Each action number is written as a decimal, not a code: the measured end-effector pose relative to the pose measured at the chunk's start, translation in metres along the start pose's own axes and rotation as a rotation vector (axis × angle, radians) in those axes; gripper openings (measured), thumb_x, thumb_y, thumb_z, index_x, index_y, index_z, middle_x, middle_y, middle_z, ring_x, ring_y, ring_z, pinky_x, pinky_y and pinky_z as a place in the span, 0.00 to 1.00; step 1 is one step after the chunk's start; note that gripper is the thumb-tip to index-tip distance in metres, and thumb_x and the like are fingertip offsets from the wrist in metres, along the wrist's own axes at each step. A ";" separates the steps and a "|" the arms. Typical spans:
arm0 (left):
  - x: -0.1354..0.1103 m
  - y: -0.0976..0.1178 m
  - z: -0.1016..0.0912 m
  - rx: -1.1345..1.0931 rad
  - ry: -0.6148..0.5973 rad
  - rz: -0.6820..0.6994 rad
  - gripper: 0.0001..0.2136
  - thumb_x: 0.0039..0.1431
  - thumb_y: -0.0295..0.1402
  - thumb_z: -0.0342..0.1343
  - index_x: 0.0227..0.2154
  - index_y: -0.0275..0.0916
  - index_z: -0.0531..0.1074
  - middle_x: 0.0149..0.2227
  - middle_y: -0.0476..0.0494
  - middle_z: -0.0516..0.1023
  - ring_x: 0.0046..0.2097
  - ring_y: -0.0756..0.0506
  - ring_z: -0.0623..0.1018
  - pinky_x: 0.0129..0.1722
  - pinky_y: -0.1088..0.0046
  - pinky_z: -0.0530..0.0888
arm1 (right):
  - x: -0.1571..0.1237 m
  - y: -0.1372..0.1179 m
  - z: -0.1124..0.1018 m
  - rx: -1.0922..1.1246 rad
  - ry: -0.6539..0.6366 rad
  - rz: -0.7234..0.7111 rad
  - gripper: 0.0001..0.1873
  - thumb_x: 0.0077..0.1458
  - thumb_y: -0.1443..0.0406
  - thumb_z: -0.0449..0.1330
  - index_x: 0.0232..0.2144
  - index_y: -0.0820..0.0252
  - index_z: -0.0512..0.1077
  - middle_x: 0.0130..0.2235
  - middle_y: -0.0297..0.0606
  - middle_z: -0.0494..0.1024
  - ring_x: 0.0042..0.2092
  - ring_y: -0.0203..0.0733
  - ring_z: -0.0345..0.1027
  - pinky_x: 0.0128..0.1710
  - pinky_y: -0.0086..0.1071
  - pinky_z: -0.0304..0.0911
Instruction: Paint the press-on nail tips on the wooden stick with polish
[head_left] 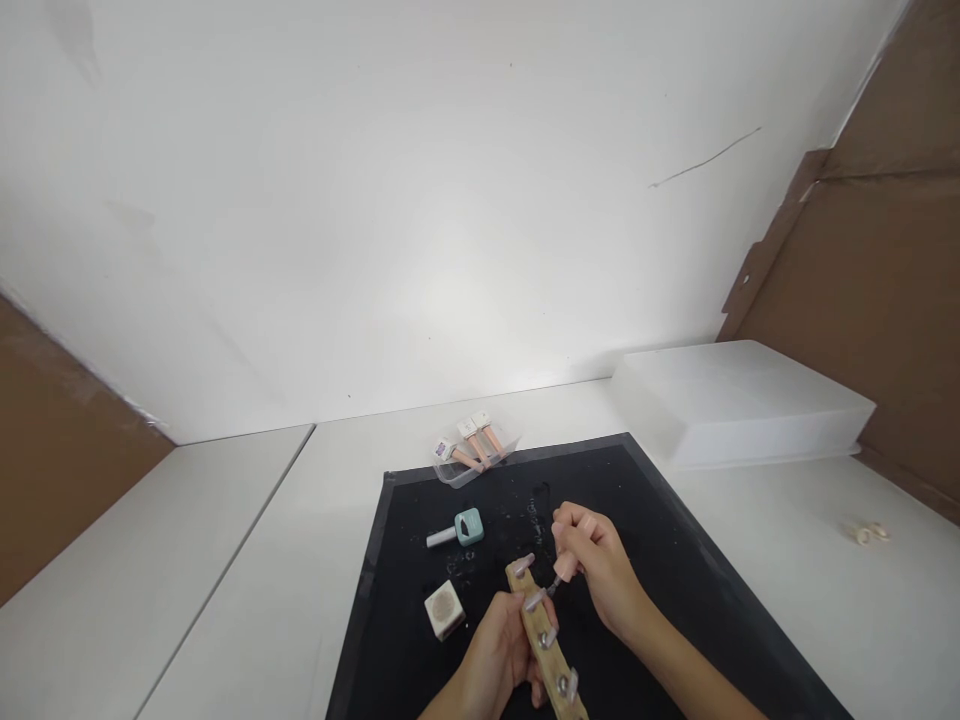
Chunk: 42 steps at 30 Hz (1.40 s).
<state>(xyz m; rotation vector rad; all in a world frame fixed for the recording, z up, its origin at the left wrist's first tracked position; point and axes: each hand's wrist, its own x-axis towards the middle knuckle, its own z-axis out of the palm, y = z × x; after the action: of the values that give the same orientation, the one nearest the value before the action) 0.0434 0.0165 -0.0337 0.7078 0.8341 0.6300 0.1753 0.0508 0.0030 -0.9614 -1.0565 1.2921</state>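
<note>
The left hand (501,640) and right hand (600,565) join 2 slender, bare forearms (679,665).

The wooden strip (555,662) is tan, its tips (535,600) pale pinkish, the brush handle (567,566) peach-pink, the mat (401,640) black with whitish smudges and a dark grey border, the bottle (470,527) teal, the cube (444,607) cream with a round beige-brown patch, and the wall (450,200) white with a thin dark line
</note>
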 end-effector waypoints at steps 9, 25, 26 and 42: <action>0.002 -0.001 -0.003 -0.060 -0.007 0.010 0.17 0.50 0.46 0.42 0.27 0.36 0.64 0.21 0.52 0.62 0.18 0.54 0.65 0.14 0.80 0.59 | -0.001 0.001 -0.002 -0.016 -0.127 0.055 0.17 0.47 0.61 0.58 0.12 0.59 0.59 0.13 0.25 0.55 0.17 0.30 0.42 0.18 0.27 0.38; -0.001 0.004 0.004 -0.023 -0.040 0.033 0.17 0.52 0.46 0.40 0.28 0.36 0.62 0.19 0.52 0.62 0.19 0.52 0.65 0.16 0.79 0.58 | -0.006 -0.012 0.004 -0.089 -0.252 0.032 0.19 0.49 0.58 0.59 0.14 0.58 0.60 0.10 0.27 0.65 0.15 0.33 0.56 0.20 0.28 0.51; 0.000 0.004 0.004 -0.025 -0.037 0.033 0.17 0.52 0.46 0.40 0.28 0.36 0.62 0.19 0.52 0.62 0.18 0.52 0.65 0.16 0.79 0.58 | -0.006 -0.012 0.004 -0.098 -0.239 0.031 0.18 0.49 0.58 0.58 0.14 0.58 0.60 0.09 0.27 0.65 0.15 0.33 0.56 0.21 0.28 0.52; 0.001 -0.001 -0.001 -0.047 -0.057 0.037 0.17 0.51 0.46 0.41 0.26 0.37 0.64 0.19 0.52 0.61 0.19 0.53 0.66 0.15 0.80 0.58 | -0.002 -0.003 0.000 -0.165 -0.069 -0.011 0.18 0.49 0.60 0.56 0.12 0.57 0.57 0.07 0.24 0.59 0.13 0.30 0.46 0.20 0.28 0.46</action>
<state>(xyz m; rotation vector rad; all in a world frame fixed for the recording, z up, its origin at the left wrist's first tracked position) 0.0435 0.0165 -0.0350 0.6971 0.7524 0.6580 0.1761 0.0482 0.0056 -1.0396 -1.2351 1.2509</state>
